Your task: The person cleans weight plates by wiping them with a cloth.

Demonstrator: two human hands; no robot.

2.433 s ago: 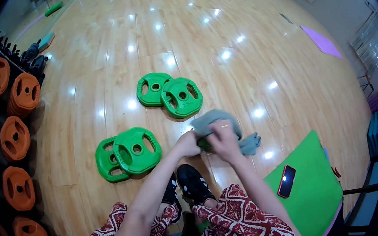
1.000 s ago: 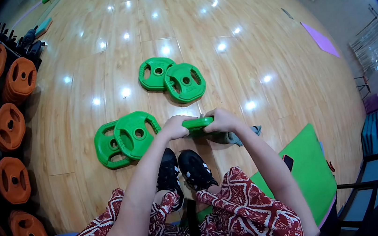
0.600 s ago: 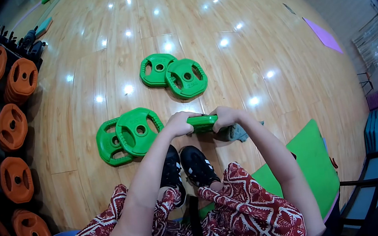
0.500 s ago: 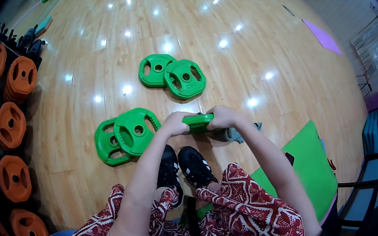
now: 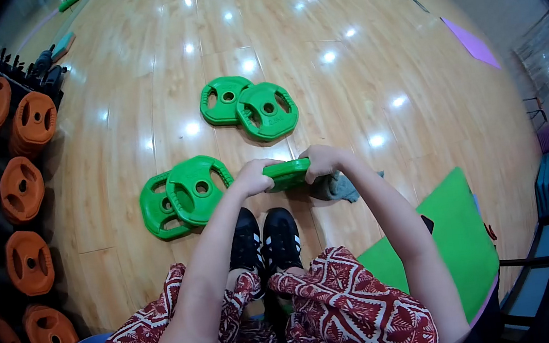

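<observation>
Between my hands a green weight plate [image 5: 287, 175] is held up nearly on edge above the floor, just ahead of my shoes. My left hand [image 5: 256, 178] is closed on its left side, and my right hand [image 5: 321, 161] grips its right side. A grey-green cloth [image 5: 336, 188] lies on the floor behind and beside my right hand. To the left, one green plate [image 5: 200, 190] overlaps another green plate [image 5: 155, 206]. Farther forward, a green plate [image 5: 268, 110] rests partly over another one [image 5: 224, 90].
Orange weight plates [image 5: 22, 190] stand in a rack along the left. A green mat [image 5: 454, 238] with a dark phone-like object lies at the right, near black metal bars [image 5: 539, 261]. A purple mat [image 5: 471, 43] is at the far right.
The held plate has tilted slightly, its right end a little higher. My right hand has shifted slightly up, and more of the cloth shows. The view has turned slightly.
</observation>
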